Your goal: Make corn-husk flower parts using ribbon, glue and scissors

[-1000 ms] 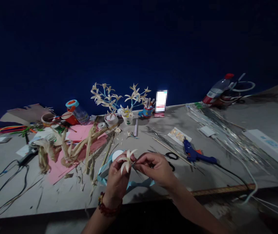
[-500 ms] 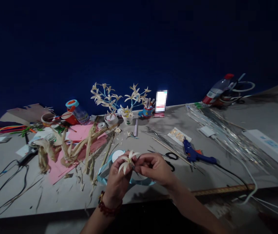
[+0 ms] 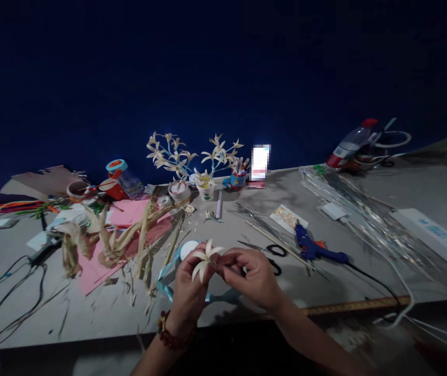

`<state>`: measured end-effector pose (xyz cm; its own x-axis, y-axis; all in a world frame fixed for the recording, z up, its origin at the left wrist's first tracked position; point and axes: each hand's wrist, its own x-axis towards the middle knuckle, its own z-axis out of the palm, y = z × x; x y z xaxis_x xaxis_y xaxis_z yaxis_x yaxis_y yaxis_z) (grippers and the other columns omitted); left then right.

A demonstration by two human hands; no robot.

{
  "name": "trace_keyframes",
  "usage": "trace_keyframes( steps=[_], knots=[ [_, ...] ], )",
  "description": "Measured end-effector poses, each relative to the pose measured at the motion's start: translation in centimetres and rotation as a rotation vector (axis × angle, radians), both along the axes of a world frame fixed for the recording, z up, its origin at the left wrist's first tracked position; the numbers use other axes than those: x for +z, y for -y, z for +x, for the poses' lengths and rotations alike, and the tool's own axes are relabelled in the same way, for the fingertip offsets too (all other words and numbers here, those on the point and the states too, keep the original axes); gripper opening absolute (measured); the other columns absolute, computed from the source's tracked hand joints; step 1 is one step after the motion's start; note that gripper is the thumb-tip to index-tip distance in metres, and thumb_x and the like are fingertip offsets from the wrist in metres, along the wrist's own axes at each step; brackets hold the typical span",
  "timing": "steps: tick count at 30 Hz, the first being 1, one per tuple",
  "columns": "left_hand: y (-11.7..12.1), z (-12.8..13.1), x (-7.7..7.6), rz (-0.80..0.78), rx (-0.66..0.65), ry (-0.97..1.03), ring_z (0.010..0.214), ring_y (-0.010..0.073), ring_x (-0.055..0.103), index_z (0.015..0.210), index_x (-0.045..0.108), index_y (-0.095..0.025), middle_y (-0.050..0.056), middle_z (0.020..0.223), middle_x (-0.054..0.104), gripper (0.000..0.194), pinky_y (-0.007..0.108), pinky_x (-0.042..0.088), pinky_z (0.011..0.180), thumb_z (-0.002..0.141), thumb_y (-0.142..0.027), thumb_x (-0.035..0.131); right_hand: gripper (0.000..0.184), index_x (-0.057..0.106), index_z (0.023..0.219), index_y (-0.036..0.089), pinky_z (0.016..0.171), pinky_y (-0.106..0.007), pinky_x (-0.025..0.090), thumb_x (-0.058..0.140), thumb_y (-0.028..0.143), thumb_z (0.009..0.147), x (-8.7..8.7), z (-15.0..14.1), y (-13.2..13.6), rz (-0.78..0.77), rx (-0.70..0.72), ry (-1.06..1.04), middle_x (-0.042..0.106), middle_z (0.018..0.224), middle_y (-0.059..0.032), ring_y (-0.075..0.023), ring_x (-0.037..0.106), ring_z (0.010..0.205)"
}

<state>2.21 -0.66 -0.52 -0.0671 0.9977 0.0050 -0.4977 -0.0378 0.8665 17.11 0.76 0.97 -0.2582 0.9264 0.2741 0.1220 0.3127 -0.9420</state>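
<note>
A pale husk flower (image 3: 207,258) with pointed petals faces up at me between both hands. My left hand (image 3: 192,282), with a beaded bracelet at its wrist, is closed around the flower's base. My right hand (image 3: 249,271) pinches just beside the petals, its fingertips meeting the left ones; the stem there is hidden by the fingers. Under the hands lies a light blue ribbon (image 3: 164,282), its white roll (image 3: 189,249) just behind the left hand. Black-handled scissors (image 3: 276,250) rest beyond my right hand.
A blue glue gun (image 3: 317,250) with a cord lies to the right. Finished husk flowers stand in white cups (image 3: 206,193) at the back. Dry corn husks (image 3: 109,245) cover pink paper (image 3: 93,271) on the left. Wires (image 3: 368,214) and a power strip (image 3: 435,235) lie at right.
The flower has turned slightly in my fingers and its petals show more fully. My right hand has shifted a little, with its fingers more curled.
</note>
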Motion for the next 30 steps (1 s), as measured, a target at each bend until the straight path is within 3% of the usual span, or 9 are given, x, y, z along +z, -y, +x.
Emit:
trace_keyframes(
  steps=[7,12,17,20,25,30],
  knots=[
    [0.0,-0.2,-0.2,-0.023,-0.009,0.013,0.075,0.0145,0.062,0.066,0.068,-0.017,0.003,0.079,0.064,0.030,0.023,0.053,0.072,0.066,-0.037,0.089,0.014,0.071,0.076,0.015,0.044,-0.020,0.026,0.069,0.028,0.082,-0.5,0.2,-0.4,-0.237,0.145,-0.151,0.046,0.053,0.0063,-0.0067,0.034,0.047],
    [0.0,-0.3,-0.5,0.003,0.015,0.023,0.078,0.0136,0.063,0.076,0.071,-0.017,0.003,0.083,0.066,0.024,0.022,0.053,0.076,0.068,-0.031,0.089,0.014,0.072,0.076,0.015,0.048,-0.020,0.034,0.066,0.026,0.084,-0.1,0.1,-0.1,-0.051,0.035,-0.073,0.064,0.065,-0.0006,-0.0087,0.044,0.051],
    [0.3,-0.6,-1.3,-0.016,0.088,-0.048,0.079,0.0135,0.062,0.075,0.070,-0.016,0.002,0.085,0.065,0.026,0.021,0.051,0.075,0.067,-0.030,0.090,0.014,0.073,0.080,0.016,0.049,-0.021,0.036,0.065,0.025,0.085,0.5,0.2,0.2,0.056,-0.005,0.030,0.067,0.066,-0.0023,-0.0103,0.049,0.052],
    [0.6,-0.8,-1.6,-0.009,0.114,-0.131,0.082,0.0155,0.062,0.076,0.070,-0.016,0.004,0.087,0.066,0.024,0.024,0.050,0.078,0.072,-0.032,0.087,0.016,0.072,0.078,0.016,0.048,-0.021,0.035,0.066,0.028,0.085,0.7,0.3,0.1,-0.046,0.043,-0.020,0.066,0.066,-0.0016,-0.0098,0.046,0.051],
    [0.8,-0.7,-1.5,0.061,0.116,-0.275,0.081,0.0156,0.058,0.078,0.068,-0.016,0.004,0.087,0.065,0.019,0.023,0.048,0.076,0.079,-0.032,0.080,0.029,0.063,0.068,0.017,0.040,-0.019,0.028,0.076,0.039,0.081,0.2,0.4,-0.3,-0.329,0.126,-0.130,0.044,0.050,0.0075,-0.0065,0.037,0.042],
    [0.7,-0.8,-1.1,0.069,0.113,-0.300,0.079,0.0151,0.058,0.077,0.068,-0.016,0.003,0.086,0.064,0.020,0.022,0.048,0.074,0.077,-0.031,0.081,0.034,0.063,0.073,0.017,0.036,-0.017,0.029,0.082,0.045,0.074,-0.3,0.5,-0.4,-0.491,0.188,-0.238,0.041,0.047,0.0100,-0.0056,0.033,0.039]
  ],
)
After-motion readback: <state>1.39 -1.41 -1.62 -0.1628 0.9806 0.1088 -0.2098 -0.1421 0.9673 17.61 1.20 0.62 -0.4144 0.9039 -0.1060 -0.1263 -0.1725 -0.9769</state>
